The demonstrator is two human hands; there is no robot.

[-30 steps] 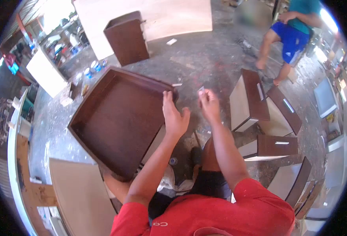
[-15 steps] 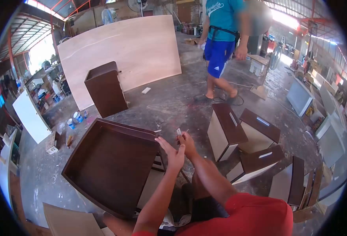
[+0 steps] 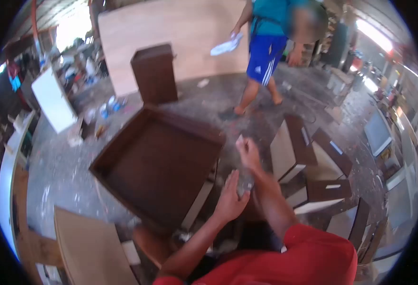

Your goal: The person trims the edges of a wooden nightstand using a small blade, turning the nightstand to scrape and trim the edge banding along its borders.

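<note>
Near one large brown box (image 3: 159,166) and three handled drawers (image 3: 300,140), the left hand (image 3: 232,199) is open, the right hand (image 3: 248,152) pinches one pale piece (image 3: 240,139).

Left hand (image 3: 232,200) straight-fingered, thumb apart; right hand (image 3: 248,152) farther forward, fingers curled.

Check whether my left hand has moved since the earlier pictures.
Yes. Judged against the large dark brown open box, your left hand has come off its right corner and back toward your body.
</note>
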